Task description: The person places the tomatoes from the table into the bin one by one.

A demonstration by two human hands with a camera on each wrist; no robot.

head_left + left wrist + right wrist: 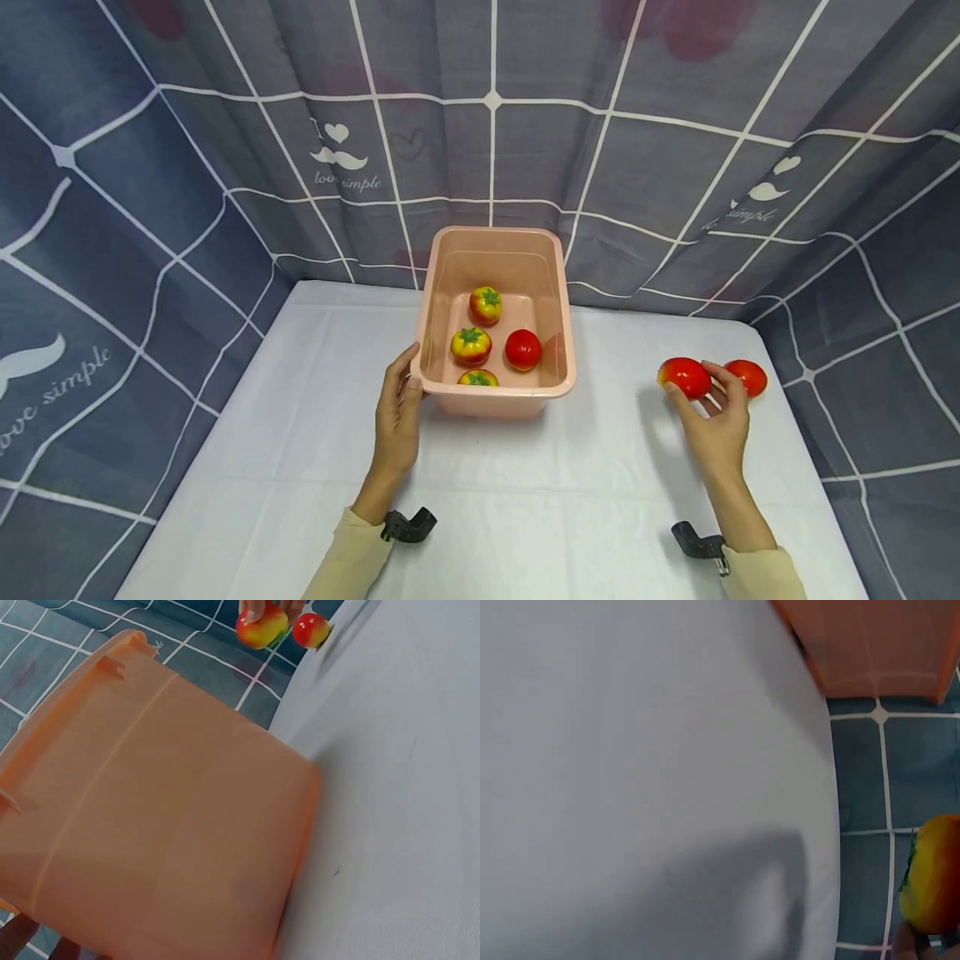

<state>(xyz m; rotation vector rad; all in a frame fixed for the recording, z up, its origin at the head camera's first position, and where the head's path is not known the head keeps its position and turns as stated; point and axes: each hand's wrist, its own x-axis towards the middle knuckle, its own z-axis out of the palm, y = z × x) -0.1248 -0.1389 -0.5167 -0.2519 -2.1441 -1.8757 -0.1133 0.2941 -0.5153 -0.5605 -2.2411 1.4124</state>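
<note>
A pink plastic bin [495,238] stands on the white table, and several red-and-yellow tomatoes with green leafy tops lie inside, among them a mostly red tomato [522,350]. My left hand [397,421] grips the bin's rim at its near left corner; its fingertips [16,935] show below the bin in the left wrist view. Over the table's right side, my right hand [717,425] holds a tomato [686,377] between thumb and fingers, lifted off the cloth. Just beyond the fingers another tomato [747,378] lies on the table, partly hidden by them.
A white cloth [600,500] covers the table. Grey checked curtains [435,158] hang behind it and along both sides; the bin stands close to the back one. Each wrist carries a small black camera mount [408,525].
</note>
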